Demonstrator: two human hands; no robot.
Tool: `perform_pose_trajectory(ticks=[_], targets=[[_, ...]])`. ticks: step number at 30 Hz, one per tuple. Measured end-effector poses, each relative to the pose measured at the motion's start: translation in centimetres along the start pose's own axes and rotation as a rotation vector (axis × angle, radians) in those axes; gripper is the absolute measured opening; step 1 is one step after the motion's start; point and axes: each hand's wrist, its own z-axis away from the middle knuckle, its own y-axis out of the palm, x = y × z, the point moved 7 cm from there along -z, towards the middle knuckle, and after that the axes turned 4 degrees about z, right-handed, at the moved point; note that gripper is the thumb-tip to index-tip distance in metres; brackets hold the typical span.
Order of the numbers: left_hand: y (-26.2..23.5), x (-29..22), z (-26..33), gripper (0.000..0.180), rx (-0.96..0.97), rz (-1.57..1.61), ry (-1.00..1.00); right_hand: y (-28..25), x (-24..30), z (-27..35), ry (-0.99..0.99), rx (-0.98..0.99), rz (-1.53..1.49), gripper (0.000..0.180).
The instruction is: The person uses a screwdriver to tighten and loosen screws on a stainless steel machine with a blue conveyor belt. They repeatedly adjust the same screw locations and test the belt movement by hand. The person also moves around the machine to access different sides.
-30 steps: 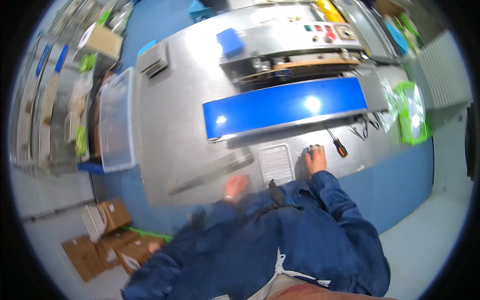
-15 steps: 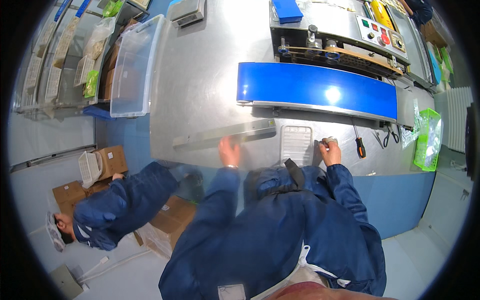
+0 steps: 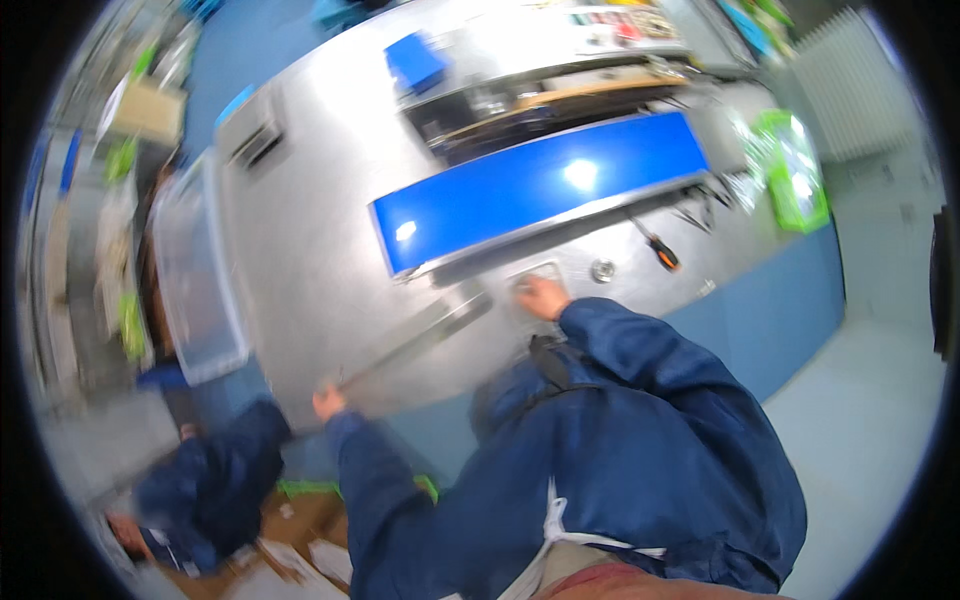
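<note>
A long metal bar (image 3: 425, 328) lies slantwise on the steel table in front of me. My left hand (image 3: 328, 402) is at its near left end, by the table's front edge; motion smears the fingers, so I cannot tell whether they grip it. My right hand (image 3: 543, 297) reaches over a small pale, shallow tray (image 3: 545, 270), hiding much of it. Its fingers are bent down and blurred, and whatever they may hold is hidden. A round metal piece with a ring-like top (image 3: 602, 270) rests on the table to the right of the tray, apart from both hands.
Beyond the tray stands a machine with a blue belt (image 3: 550, 190). An orange-and-black screwdriver (image 3: 662, 253) and scissors (image 3: 708, 208) lie to its right, near a green basket (image 3: 797, 185). A clear bin (image 3: 197, 270) is at left, with another person (image 3: 210, 485) below it.
My view has turned and shifted. My left hand has slid to the bar's left end. My right hand has let go of the round metal piece and moved left onto the tray.
</note>
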Motion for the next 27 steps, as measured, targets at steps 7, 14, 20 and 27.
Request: perform_pose_trajectory(ticks=[7,14,20,27], targets=[[0.7,1.3,-5.1,0.075,0.180,-0.124,-0.008,3.9,4.0,-3.7,0.287,0.163,-0.094,0.041],[1.1,3.0,-4.8,0.045,0.267,0.223,-0.137,1.6,2.9,-3.4,0.315,-0.316,0.026,0.042],[-1.3,4.3,-2.6,0.032,0.337,0.256,-0.248,2.4,4.7,-4.8,0.045,-0.164,0.150,0.039],[-8.8,5.6,3.6,0.029,0.195,0.497,-0.233,0.4,4.6,-1.2,0.121,0.021,-0.169,0.040]])
